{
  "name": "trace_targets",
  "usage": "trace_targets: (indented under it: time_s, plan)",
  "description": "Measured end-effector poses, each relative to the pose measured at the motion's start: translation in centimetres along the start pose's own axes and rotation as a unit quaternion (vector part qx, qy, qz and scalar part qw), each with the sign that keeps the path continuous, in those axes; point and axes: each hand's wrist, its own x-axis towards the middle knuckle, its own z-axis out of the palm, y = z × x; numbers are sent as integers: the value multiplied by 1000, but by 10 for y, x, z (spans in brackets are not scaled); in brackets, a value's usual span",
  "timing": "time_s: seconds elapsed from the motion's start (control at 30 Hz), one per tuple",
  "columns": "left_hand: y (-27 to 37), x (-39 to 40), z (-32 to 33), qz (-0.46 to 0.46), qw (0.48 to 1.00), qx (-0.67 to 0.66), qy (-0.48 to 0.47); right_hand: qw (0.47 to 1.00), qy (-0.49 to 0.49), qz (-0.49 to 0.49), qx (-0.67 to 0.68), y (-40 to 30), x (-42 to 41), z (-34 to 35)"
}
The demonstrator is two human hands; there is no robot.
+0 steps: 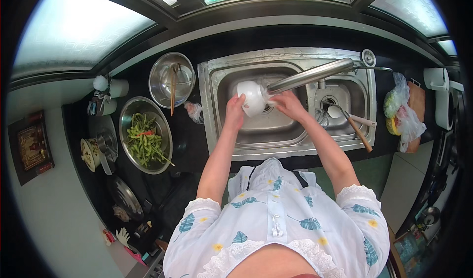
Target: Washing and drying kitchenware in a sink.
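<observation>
My left hand [235, 111] grips a white bowl [252, 93] by its outer side. The bowl is tilted over the larger basin of a stainless steel double sink [258, 132]. Close to its right side is my right hand [290, 105], fingers bent. Something pale and blurred lies between those fingers and the bowl; whether it is water or a cloth I cannot tell. The thick metal faucet spout [310, 76] reaches over the basin, its end just above my right fingers. The drain [267, 109] is partly hidden behind the bowl.
Left of the sink stand a metal basin with chopsticks [173, 89] and a steel bowl of green pods [146, 139]. A wooden-handled utensil [356, 130] and a white-handled one [360, 120] rest in the smaller basin. Plastic bags [406, 124] lie on a cutting board [417, 106] at right.
</observation>
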Motion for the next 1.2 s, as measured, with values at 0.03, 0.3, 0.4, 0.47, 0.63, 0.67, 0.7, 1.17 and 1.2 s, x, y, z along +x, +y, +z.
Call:
trace_targets:
  time_s: [0.03, 0.3, 0.4, 0.47, 0.63, 0.67, 0.7, 1.17, 1.2]
  plan:
    - [-2, 1, 4, -10, 1000, -10, 9, 1000, 1, 1, 0, -2, -1, -2]
    - [-13, 13, 47, -25, 997, -70, 33, 938, 127, 127, 296, -52, 17, 0]
    - [-26, 12, 60, 3, 994, 100, 41, 924, 164, 181, 293, -50, 33, 19]
    - [-36, -2, 84, 37, 959, 274, 62, 930, 188, 197, 247, -27, 36, 29]
    - [-26, -29, 27, 147, 794, 589, -12, 846, 80, 306, 429, -58, 23, -10]
    - [-34, -29, 15, 277, 650, 706, 56, 810, 48, 321, 488, -50, 16, -15]
    - [-38, -25, 9, 278, 650, 705, 58, 771, 14, 334, 543, -41, 11, -18]
    - [9, 18, 49, 47, 736, 673, 60, 958, 45, 282, 30, 71, 18, 65]
    - [13, 13, 52, 55, 734, 674, 60, 955, 35, 287, -68, 62, 22, 68]
